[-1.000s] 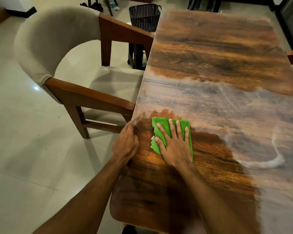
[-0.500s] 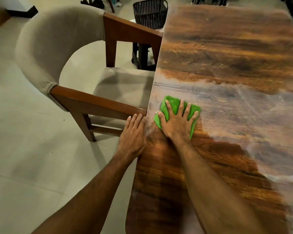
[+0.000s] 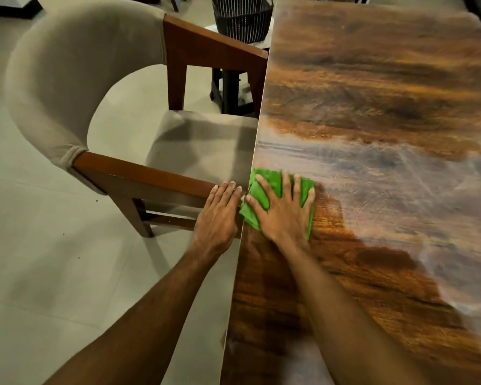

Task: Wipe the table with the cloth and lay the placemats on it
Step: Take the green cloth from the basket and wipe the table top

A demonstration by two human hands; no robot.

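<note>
Pressed flat on the green cloth at the wooden table edge: right hand, fingers splayed. Rested open and empty beside the edge, by the chair arm: left hand.

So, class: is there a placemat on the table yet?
No, the table shows only the green cloth under the right hand; no placemat is in view.
</note>
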